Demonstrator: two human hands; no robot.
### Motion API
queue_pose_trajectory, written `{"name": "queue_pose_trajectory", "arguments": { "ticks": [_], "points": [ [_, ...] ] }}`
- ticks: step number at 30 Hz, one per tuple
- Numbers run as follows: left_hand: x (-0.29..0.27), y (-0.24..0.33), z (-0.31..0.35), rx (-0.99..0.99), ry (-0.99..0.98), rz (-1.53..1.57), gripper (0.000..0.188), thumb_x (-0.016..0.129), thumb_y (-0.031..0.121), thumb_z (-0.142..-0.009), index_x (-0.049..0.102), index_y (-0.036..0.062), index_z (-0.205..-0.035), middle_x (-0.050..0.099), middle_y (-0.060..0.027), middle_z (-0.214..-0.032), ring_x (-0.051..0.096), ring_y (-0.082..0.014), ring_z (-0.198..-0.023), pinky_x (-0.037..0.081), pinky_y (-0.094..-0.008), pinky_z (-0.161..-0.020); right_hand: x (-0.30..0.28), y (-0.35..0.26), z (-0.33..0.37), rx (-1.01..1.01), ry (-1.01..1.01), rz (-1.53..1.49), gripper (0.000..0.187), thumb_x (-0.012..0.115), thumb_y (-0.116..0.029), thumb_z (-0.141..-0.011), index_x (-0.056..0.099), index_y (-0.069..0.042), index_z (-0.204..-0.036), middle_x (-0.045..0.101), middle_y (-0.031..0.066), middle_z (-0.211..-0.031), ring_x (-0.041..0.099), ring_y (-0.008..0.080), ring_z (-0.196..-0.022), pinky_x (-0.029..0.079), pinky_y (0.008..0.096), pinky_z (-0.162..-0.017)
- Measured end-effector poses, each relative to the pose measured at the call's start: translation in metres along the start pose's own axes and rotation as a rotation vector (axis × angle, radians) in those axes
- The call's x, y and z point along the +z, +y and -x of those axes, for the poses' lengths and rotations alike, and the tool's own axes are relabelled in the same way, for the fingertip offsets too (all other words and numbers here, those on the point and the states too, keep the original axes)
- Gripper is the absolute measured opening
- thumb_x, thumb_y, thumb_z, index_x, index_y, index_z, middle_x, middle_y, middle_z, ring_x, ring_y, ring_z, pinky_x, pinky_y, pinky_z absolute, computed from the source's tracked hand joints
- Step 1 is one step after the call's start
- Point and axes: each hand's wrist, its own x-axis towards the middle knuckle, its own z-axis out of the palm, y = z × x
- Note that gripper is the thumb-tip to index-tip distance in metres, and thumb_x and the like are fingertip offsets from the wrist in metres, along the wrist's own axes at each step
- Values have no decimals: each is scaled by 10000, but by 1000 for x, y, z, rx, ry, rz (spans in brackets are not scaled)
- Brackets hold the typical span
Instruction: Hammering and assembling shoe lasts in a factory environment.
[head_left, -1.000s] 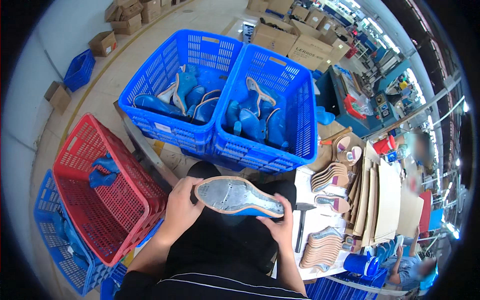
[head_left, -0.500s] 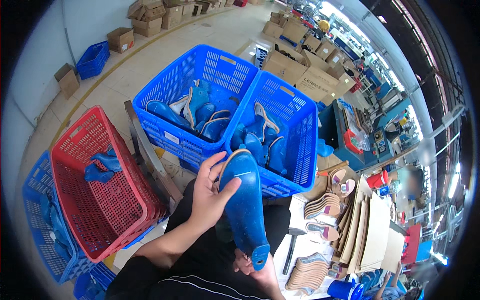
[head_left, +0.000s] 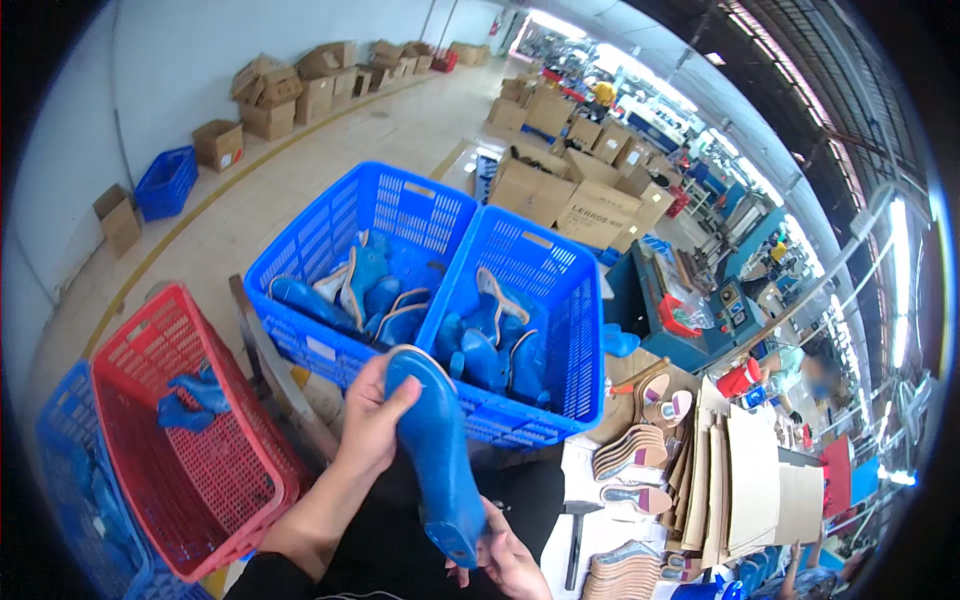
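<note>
A blue shoe last [head_left: 435, 455] with a tan insole edge along its toe is held upright before my lap, its underside turned away. My left hand [head_left: 368, 420] grips it near the toe, thumb across the blue face. Down at the heel, my right hand [head_left: 510, 562] has its fingers closed around the lower end, partly hidden behind it. Just beyond stand two blue crates, the left one [head_left: 300, 345] and the right one [head_left: 580, 380], both holding several blue lasts [head_left: 368, 282], some with insoles on them.
At left, a red crate [head_left: 140, 480] with blue lasts sits against another blue crate [head_left: 60, 430]. A hammer [head_left: 575, 550], stacked insoles [head_left: 620, 575] and cardboard sheets [head_left: 755, 480] lie on the right-hand table. Cartons [head_left: 530, 185] stand farther off; a person [head_left: 785, 370] is at far right.
The view has tilted up, so the crates sit lower in it. The last has moved left and down with both hands, and my right hand shows more fully beside its heel.
</note>
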Motion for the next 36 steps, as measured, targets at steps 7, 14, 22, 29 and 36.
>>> {"name": "queue_pose_trajectory", "arguments": {
  "ticks": [7,14,22,29,36],
  "points": [
    [-40,39,-122,446,369,-115,199,758,165,-1041,595,101,-1134,709,-32,-1058,680,-130,-960,573,-321,-892,-26,-36,15,-154,14,-65,874,500,-639,-1083,223,-101,-1714,711,209,-960,684,230,-705,579,315,-690],
    [-101,13,-213,748,610,-871,306,766,176,-1014,583,12,-1195,659,-147,-1153,662,-288,-1097,516,-421,-991,-45,-27,31,-140,121,-87,723,487,-556,-1126,391,-48,-1631,718,173,-965,683,208,-718,575,309,-689],
    [-176,-4,-202,721,194,-1176,537,766,103,-964,531,8,-1439,609,-260,-1422,591,-427,-1356,461,-459,-1158,-36,-26,8,-123,249,187,544,518,-415,-1157,526,-33,-1544,730,112,-978,689,174,-856,566,309,-837],
    [-207,66,-115,744,163,-1381,252,768,120,-946,717,48,-1182,692,-187,-1327,622,-390,-1284,470,-465,-1128,-61,10,-39,-447,622,847,332,611,-209,-1115,682,15,-1350,734,111,-1239,673,203,-1095,519,314,-1004],
    [-382,109,2,592,791,-1662,167,709,164,-1008,701,26,-1103,713,-164,-1162,644,-374,-1127,469,-453,-1041,-87,75,-80,-220,314,238,858,249,-688,-1126,623,70,-1277,784,215,-981,743,268,-926,534,346,-887]
  ]
}}
